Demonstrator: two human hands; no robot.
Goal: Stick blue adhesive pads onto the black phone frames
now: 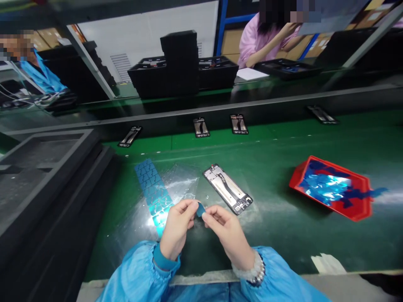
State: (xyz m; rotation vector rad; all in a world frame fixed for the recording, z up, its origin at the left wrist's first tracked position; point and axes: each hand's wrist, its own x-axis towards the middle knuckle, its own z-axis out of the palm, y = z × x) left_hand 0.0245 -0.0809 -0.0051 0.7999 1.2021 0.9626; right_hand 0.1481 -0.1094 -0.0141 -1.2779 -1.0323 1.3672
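Left hand (178,224) and right hand (225,228) pinch blue sticker (200,209) between fingertips, over belt (283,142); edge-held, perhaps sparing adhesive. Sheet (154,188) lies left, frame (227,188) just beyond, both within reach. Red tray (296,180) at right holds blue scraps (327,184).

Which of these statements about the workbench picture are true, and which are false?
1. The left hand and right hand pinch a small blue piece together. True.
2. The red tray lies left of the hands. False: it lies to their right.
3. A phone frame lies on the green belt beyond the hands. True.
4. The red tray is empty. False: it holds blue film scraps.
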